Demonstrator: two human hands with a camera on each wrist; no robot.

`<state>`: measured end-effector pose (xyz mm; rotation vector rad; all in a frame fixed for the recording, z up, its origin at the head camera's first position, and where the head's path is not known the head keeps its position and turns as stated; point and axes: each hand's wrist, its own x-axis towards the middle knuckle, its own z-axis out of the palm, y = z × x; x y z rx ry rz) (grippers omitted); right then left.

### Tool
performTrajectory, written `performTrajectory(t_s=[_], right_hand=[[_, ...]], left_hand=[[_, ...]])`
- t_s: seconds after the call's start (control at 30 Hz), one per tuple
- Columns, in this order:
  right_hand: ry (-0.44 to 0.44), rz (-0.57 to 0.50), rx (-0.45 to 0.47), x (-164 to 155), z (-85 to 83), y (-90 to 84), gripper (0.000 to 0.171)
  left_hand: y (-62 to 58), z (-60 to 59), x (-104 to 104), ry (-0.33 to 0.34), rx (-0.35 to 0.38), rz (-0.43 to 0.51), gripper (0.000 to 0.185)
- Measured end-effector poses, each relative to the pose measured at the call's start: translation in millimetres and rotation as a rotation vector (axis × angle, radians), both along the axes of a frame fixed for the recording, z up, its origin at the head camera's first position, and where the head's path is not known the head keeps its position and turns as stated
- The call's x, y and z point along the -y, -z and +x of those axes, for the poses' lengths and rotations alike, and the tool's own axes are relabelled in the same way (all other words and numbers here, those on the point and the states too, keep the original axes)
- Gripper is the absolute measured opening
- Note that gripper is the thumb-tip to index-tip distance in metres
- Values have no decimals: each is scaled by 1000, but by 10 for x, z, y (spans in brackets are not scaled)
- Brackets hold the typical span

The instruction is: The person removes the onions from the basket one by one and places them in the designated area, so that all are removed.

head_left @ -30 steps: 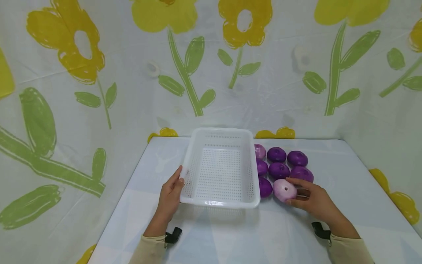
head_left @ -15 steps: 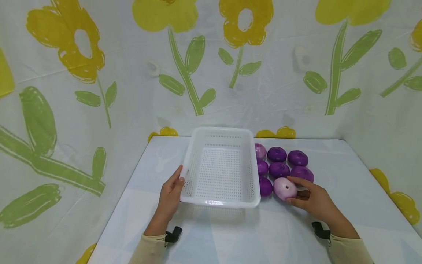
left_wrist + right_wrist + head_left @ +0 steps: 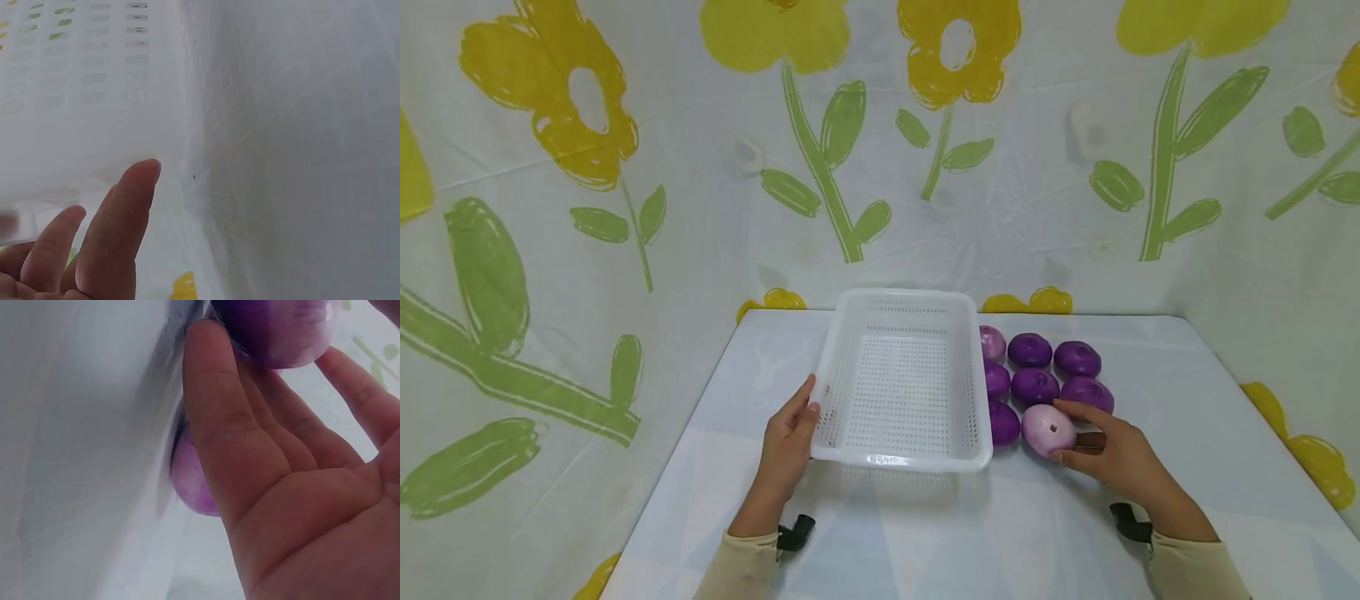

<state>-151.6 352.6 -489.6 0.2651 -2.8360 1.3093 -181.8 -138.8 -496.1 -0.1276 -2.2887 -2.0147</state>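
Note:
My left hand [image 3: 784,454] grips a white plastic basket [image 3: 901,463] by its left side, thumb at the rim. The basket, with perforated floor and walls, is tilted toward the front with nothing inside. In the left wrist view, fingers [image 3: 119,225] lie along its wall. My right hand [image 3: 1116,454] holds a pale purple onion [image 3: 1043,432] from its right side, between thumb and fingers. In the right wrist view that onion [image 3: 287,331] shows a dark and a pale side. Another onion [image 3: 195,478] sits partly hidden behind the fingers.
Several glossy purple onions [image 3: 1034,387] stand in rows right of the basket, the leftmost ones partly covered by its edge. The light table [image 3: 925,542] is backed by a flower-print cloth [image 3: 1037,233] on the far side and both flanks.
The pale onion has shifted very slightly in my right hand. The left hand and basket have hardly moved.

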Motion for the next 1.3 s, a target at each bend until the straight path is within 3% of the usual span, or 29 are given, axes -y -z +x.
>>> performTrajectory(t_s=[0.33, 0.6, 0.93, 1.17, 1.23, 1.3], right_hand=[[-20, 57, -7, -13, 5, -10, 82], [-27, 70, 9, -18, 93, -7, 81], [-27, 149, -5, -91, 150, -183, 83], [27, 265, -22, -197, 64, -358, 76], [33, 281, -44, -207, 41, -426, 71], [30, 286, -73, -201, 30, -497, 64]], left_hand=[[1, -1, 9, -36, -6, 3, 49], [30, 46, 14, -28, 10, 0, 50], [11, -35, 36, -7, -41, -42, 50], [-59, -253, 166, -6, 14, -74, 57], [-98, -315, 239, -16, 24, -124, 57], [-148, -365, 323, -26, 1, -238, 57]])
